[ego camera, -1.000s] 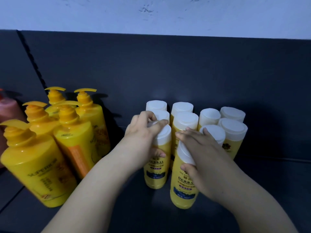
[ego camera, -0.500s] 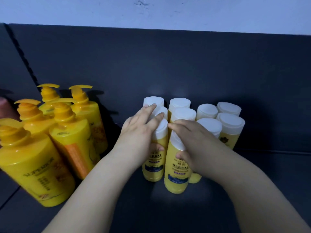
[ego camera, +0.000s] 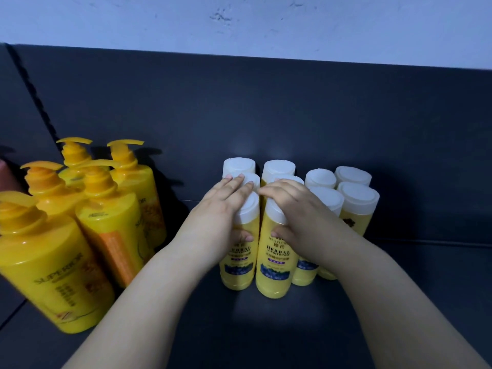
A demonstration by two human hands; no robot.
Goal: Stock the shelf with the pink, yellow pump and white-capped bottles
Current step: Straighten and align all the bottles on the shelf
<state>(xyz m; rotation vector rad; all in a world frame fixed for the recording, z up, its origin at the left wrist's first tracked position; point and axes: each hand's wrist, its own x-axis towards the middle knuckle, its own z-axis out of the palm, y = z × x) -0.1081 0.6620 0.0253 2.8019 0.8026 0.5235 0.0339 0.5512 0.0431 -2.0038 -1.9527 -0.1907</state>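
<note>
Left hand grips the left front bottle, right hand grips the right front bottle; both stand upright on the shelf, fronting the white-capped cluster. Risk: an uneven push could topple the tightly packed neighbours behind
</note>
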